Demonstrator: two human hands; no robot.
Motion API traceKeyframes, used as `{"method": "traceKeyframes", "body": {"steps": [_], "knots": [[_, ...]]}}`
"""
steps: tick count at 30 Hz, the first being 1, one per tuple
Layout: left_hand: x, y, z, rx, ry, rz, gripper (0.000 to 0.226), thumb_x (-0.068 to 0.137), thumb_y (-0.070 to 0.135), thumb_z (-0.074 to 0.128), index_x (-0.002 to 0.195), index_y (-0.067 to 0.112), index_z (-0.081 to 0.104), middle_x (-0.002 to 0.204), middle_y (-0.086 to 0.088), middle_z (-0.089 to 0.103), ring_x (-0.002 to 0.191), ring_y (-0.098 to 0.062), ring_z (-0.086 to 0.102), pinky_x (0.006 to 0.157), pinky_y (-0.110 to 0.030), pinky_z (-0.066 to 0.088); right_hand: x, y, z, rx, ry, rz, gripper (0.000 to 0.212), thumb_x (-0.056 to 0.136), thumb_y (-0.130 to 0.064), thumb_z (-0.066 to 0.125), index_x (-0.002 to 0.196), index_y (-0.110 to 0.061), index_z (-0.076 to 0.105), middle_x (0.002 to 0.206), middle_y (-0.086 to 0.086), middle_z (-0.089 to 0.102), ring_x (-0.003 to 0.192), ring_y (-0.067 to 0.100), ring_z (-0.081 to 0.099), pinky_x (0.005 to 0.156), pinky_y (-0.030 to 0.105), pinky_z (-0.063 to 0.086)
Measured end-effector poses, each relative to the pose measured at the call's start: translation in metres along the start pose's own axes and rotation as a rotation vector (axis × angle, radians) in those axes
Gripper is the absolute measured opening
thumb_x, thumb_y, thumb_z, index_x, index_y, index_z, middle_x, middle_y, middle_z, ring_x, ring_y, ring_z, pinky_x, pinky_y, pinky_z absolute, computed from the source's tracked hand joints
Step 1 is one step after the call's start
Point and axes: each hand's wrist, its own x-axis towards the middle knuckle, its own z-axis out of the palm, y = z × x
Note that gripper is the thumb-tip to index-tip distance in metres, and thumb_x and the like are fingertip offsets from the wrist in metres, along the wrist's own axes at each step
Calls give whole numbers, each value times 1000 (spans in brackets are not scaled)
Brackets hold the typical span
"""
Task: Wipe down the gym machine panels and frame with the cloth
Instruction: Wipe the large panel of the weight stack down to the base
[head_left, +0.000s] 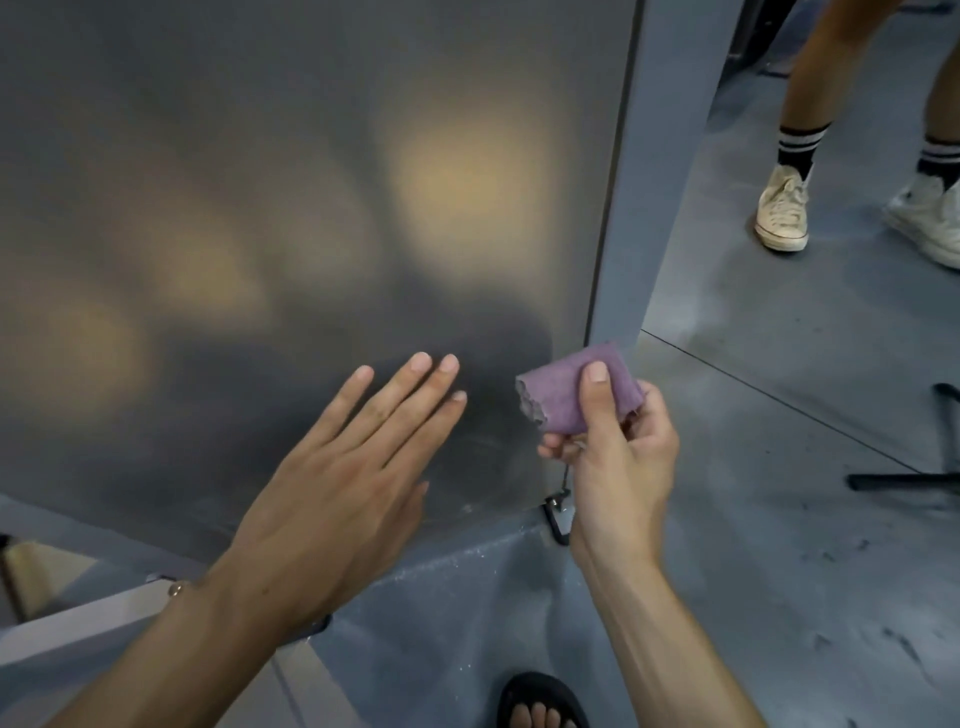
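Note:
A dark grey, glossy machine panel (260, 182) fills the left and centre of the head view, with blurred warm light reflections on it. My left hand (353, 462) lies flat with fingers spread near the panel's lower right area. My right hand (613, 457) pinches a folded purple cloth (561, 395) between thumb and fingers, close to the panel's lower right corner. A lighter grey frame upright (639, 208) runs along the panel's right edge, and the cloth's upper corner is next to its foot.
A black bracket with a bolt (558, 506) sits at the panel's bottom corner. A grey base frame (467, 582) lies below. Another person's legs in white sneakers (782, 208) stand at the upper right on the grey floor. My sandalled foot (540, 701) shows at the bottom.

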Motion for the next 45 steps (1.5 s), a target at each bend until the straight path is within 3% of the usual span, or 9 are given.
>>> {"method": "traceKeyframes", "body": {"steps": [4,10,17,24,31,36,40,42,45], "knots": [[1,1,7,9,17,-4,73,91,23,57,158,6,36,171,-10,18,158,-28,17,125,-54,20,15,22,12,-67,16,-55,23,101,-26,64,90,-9,52,58,-2,59,46,15,54,43,31,48],[5,4,12,-38,41,-21,73,87,23,54,157,8,39,171,-10,20,158,-27,18,125,-54,18,19,64,1,-122,112,70,26,102,-24,64,87,-10,47,58,0,56,45,14,52,43,28,43],[6,10,12,-56,9,-41,79,84,24,57,158,9,37,171,-10,18,159,-29,14,126,-55,16,25,34,19,-68,67,-155,21,103,-22,62,89,-12,49,58,2,59,44,19,55,43,31,45],[7,10,12,-82,12,-45,79,83,24,59,158,9,38,171,-11,19,159,-30,15,126,-56,16,20,94,-10,-182,153,143,19,102,-24,61,91,-11,53,60,0,61,46,16,58,46,29,45],[7,12,11,-97,-1,-51,81,81,24,62,158,10,39,171,-11,18,159,-30,14,126,-57,15,21,39,14,-71,56,-93,14,103,-20,61,94,-11,56,64,7,64,47,17,59,48,32,51],[7,13,11,-103,2,-59,81,82,24,61,158,11,39,171,-11,18,159,-31,13,125,-58,15,22,100,-10,-211,143,105,18,101,-22,63,86,-17,53,65,11,61,50,22,57,45,30,45],[7,13,12,-106,-4,-52,80,82,24,62,157,11,40,171,-11,18,159,-31,14,125,-59,16,21,123,-22,-314,184,224,21,99,-22,64,83,-16,54,73,17,67,57,28,66,45,29,48],[6,13,12,-107,-3,-58,79,82,24,62,157,11,41,171,-11,18,159,-31,14,125,-59,16,20,108,-16,-255,159,214,19,101,-22,63,87,-12,55,65,8,67,50,18,64,47,30,50],[7,13,12,-110,-2,-63,79,82,24,62,157,11,41,171,-11,17,159,-31,13,126,-58,14,18,72,-2,-216,93,86,18,102,-24,62,92,-10,56,60,3,68,47,16,63,51,35,54]]}}
